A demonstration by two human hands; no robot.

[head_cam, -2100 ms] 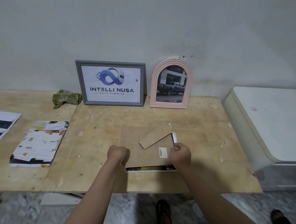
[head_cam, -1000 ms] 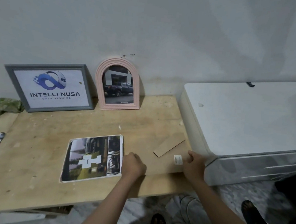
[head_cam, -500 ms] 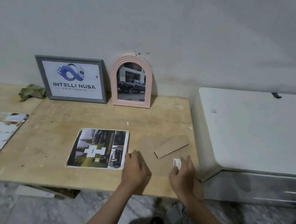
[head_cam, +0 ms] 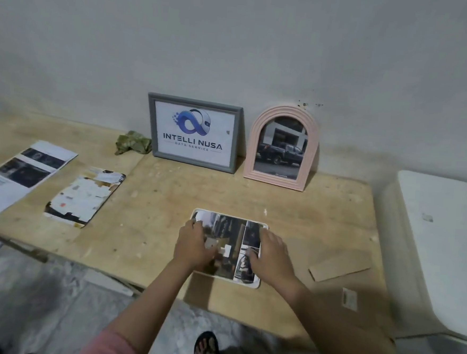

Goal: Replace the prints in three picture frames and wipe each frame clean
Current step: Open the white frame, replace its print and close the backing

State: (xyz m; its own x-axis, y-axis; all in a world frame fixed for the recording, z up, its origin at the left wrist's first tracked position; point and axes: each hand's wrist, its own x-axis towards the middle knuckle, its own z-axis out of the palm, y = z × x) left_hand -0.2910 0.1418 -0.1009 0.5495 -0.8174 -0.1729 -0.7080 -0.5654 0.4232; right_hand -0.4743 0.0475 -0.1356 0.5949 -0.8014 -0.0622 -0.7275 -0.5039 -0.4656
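We see a white rounded-corner picture frame (head_cam: 255, 283) lying flat near the front edge of the plywood table (head_cam: 170, 200), with a dark photo-collage print (head_cam: 230, 232) showing in it. Left hand (head_cam: 194, 246) rests on the print's left side, fingers curled down onto it; we cannot tell if they pinch anything. Right hand (head_cam: 272, 255) rests on the right side of the print, fingers bent with tips pressing on the paper.

Right of the frame, a brown cardboard strip (head_cam: 340, 268) lies on a brown backing board (head_cam: 286, 313) that carries a small white barcode label (head_cam: 349, 299).

At the back, leaning on the grey wall: a grey rectangular frame with an "INTELLI NUSA" logo print (head_cam: 193, 131), and beside it on the right a pink arched frame with a dark pickup truck photo (head_cam: 282, 147). A crumpled green cloth (head_cam: 133, 142) sits just left of the grey frame.

Further left on the table: a worn torn-surface print (head_cam: 84, 198) and a white printed sheet with dark photos (head_cam: 22, 174). A white cabinet (head_cam: 440, 246) stands to the table's right. Sandalled foot (head_cam: 206, 346) on the marble floor below, pink sleeve (head_cam: 110, 348) on the left arm.
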